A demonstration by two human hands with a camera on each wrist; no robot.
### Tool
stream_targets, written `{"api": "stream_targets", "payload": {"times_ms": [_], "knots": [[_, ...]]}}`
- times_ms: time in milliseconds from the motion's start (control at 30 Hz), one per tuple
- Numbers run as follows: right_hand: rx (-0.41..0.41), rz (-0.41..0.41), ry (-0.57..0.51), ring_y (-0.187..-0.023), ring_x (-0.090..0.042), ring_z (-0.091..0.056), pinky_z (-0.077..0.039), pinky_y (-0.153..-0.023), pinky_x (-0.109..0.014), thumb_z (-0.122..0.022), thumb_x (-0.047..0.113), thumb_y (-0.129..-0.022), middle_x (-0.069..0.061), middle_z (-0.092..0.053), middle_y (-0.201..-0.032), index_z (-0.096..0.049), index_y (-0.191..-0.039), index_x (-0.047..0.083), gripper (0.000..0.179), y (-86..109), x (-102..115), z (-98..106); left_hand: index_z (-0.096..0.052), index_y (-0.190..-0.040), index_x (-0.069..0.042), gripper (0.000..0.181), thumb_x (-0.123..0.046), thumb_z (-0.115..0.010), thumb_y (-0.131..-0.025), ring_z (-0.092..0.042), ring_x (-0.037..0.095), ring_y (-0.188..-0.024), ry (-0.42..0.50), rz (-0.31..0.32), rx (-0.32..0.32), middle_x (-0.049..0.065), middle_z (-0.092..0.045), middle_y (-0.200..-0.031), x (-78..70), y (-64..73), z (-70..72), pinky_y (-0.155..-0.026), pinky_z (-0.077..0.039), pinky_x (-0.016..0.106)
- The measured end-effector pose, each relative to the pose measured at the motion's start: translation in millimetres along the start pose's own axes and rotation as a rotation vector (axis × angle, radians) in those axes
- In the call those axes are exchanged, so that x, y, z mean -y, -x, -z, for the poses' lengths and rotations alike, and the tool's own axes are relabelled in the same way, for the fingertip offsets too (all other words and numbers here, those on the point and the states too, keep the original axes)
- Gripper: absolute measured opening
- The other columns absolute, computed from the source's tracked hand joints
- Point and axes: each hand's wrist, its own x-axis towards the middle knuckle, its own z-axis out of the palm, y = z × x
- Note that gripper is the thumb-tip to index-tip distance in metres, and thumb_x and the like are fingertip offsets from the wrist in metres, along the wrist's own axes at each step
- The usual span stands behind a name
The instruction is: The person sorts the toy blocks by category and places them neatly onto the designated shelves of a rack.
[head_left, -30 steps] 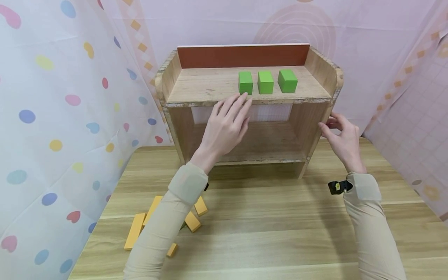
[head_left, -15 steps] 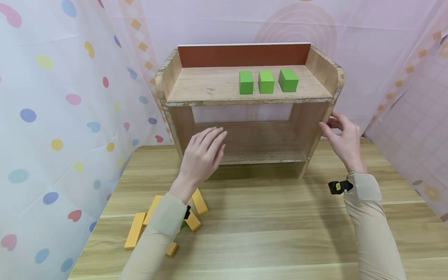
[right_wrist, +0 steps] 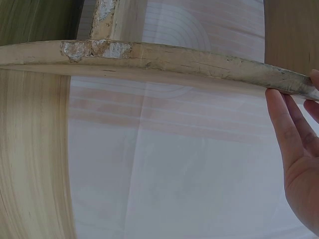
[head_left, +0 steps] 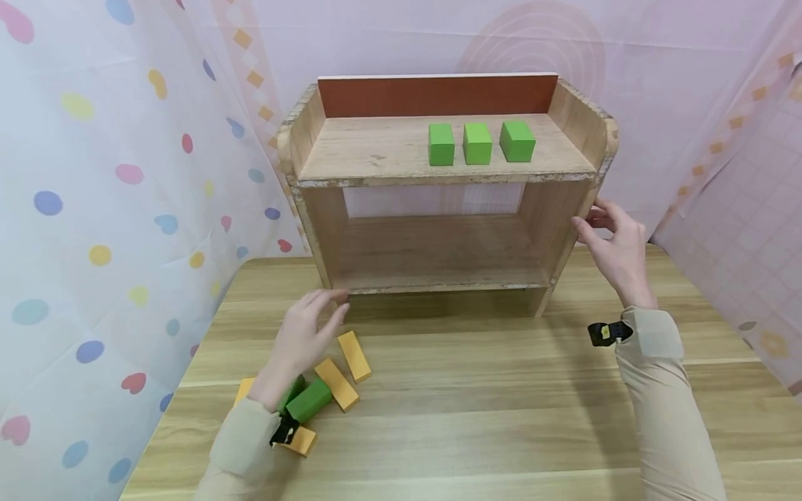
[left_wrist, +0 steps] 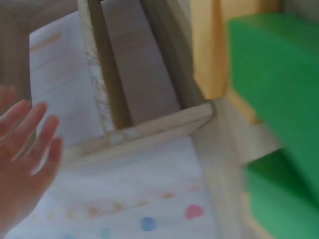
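My left hand (head_left: 301, 337) is over the tabletop at the shelf's lower left corner, above a group of loose blocks. Nothing is in its fingers, which look fairly straight in the left wrist view. Beneath the wrist lie green blocks (head_left: 310, 401) and orange-yellow blocks (head_left: 337, 385), partly hidden by the forearm. My right hand (head_left: 617, 254) grips the right side panel of the small wooden shelf (head_left: 438, 179); the right wrist view shows its fingers (right_wrist: 285, 127) against the panel's edge. Three green blocks (head_left: 477, 144) stand in a row on the shelf's top board.
The shelf's lower board (head_left: 438, 250) sits under the top one, between two side panels. A reddish-brown back strip (head_left: 438, 97) rises behind the top board. Patterned cloth (head_left: 125, 209) hangs around the wooden table (head_left: 470, 417) at the left, back and right.
My left hand has gone from beside the leftmost green block on the top board down and left to the loose blocks. My right hand stays on the side panel.
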Motion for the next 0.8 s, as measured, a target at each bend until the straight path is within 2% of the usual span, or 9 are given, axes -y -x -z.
{"api": "stream_targets", "payload": {"times_ms": [133, 233, 400, 533, 633, 800], "knots": [[0.001, -0.005, -0.003, -0.076, 0.019, -0.052, -0.048, -0.06, -0.002, -0.064, 0.014, -0.089, -0.022, -0.065, -0.103, -0.059, -0.126, 0.003, 0.038, -0.2, 0.5, 0.1, -0.061, -0.118, 0.001, 0.029, -0.01, -0.061, -0.091, -0.067, 0.027, -0.094, 0.165, 0.142, 0.165, 0.016, -0.07, -0.105, 12.7, 16.0, 3.9, -0.082, -0.057, 0.035], [0.002, -0.007, -0.002, -0.076, 0.019, -0.052, -0.048, -0.06, -0.002, -0.064, 0.014, -0.089, -0.022, -0.065, -0.103, -0.059, -0.126, 0.002, 0.039, -0.4, 0.3, 0.0, -0.06, -0.119, 0.002, 0.03, -0.012, -0.06, -0.092, -0.067, 0.027, -0.094, 0.248, 0.237, 0.294, 0.017, -0.069, -0.107, 20.6, 29.0, 8.8, -0.081, -0.056, 0.026], [0.0, -0.012, -0.008, -0.076, 0.019, -0.053, -0.048, -0.06, -0.002, -0.064, 0.015, -0.089, -0.019, -0.066, -0.102, -0.059, -0.125, 0.002, 0.039, -0.9, -0.4, -0.7, -0.058, -0.122, 0.003, 0.035, -0.016, -0.06, -0.093, -0.065, 0.023, -0.098, 0.333, 0.315, 0.469, 0.018, -0.068, -0.111, 33.9, 48.3, 17.1, -0.079, -0.055, 0.02], [0.0, -0.018, -0.016, -0.076, 0.018, -0.054, -0.049, -0.06, -0.003, -0.065, 0.015, -0.089, -0.01, -0.066, -0.098, -0.059, -0.125, 0.003, 0.039, -1.0, -0.9, -1.0, -0.053, -0.126, 0.006, 0.041, -0.017, -0.059, -0.093, -0.065, 0.023, -0.101, 0.399, 0.328, 0.549, 0.022, -0.066, -0.114, 41.1, 61.3, 21.5, -0.08, -0.055, 0.02], [0.002, -0.021, -0.016, -0.076, 0.018, -0.054, -0.049, -0.06, -0.003, -0.065, 0.016, -0.089, -0.005, -0.066, -0.096, -0.059, -0.125, 0.002, 0.039, -0.9, -0.7, -0.7, -0.051, -0.128, 0.007, 0.045, -0.019, -0.06, -0.093, -0.064, 0.029, -0.104, 0.401, 0.314, 0.586, 0.022, -0.065, -0.115, 43.0, 68.7, 24.6, -0.083, -0.054, 0.019], [-0.002, -0.02, -0.008, -0.076, 0.019, -0.053, -0.048, -0.06, -0.002, -0.064, 0.016, -0.089, -0.011, -0.066, -0.097, -0.059, -0.124, 0.001, 0.039, -1.0, -0.6, -0.4, -0.049, -0.131, 0.004, 0.05, -0.021, -0.064, -0.09, -0.06, 0.036, -0.109, 0.403, 0.322, 0.627, 0.021, -0.064, -0.119, 43.0, 75.0, 28.3, -0.085, -0.053, 0.022]]}}
